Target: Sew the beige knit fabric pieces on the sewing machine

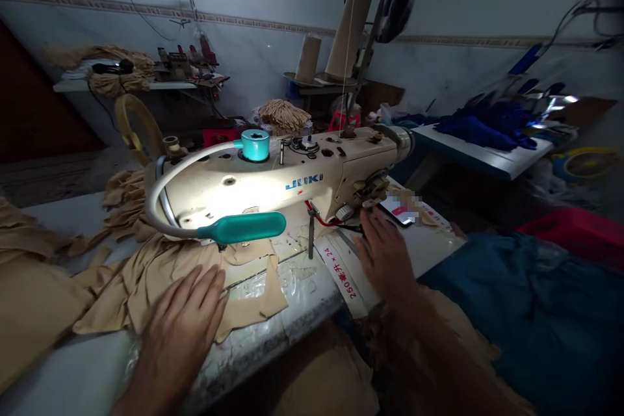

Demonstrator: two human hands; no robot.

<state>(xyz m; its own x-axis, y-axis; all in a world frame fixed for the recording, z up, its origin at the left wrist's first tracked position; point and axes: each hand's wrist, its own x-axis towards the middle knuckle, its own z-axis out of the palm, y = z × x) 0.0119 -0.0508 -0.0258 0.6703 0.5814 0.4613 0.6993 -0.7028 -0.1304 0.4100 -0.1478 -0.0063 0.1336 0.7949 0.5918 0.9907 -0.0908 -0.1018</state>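
A cream JUKI industrial sewing machine [273,175] fills the middle of the view, its head lit by a teal gooseneck lamp [241,227]. My left hand [188,312] lies flat on tan fabric [175,286], which spreads in folds across the white sewing table [82,367] in front of the machine's needle area. My right hand [385,253] rests, fingers spread, beside the machine's right end. Its fingertips are near a paper strip with red printing [338,276] and a smartphone [396,209]. The needle point is hidden by the presser bar and fabric.
Tall thread cones [348,23] stand on a stand behind the machine. Blue cloth lies on a white table [482,156] to the right. A teal cloth heap [526,318] and a red crate [570,231] sit at lower right. Tan bundles lie on a back shelf [100,71].
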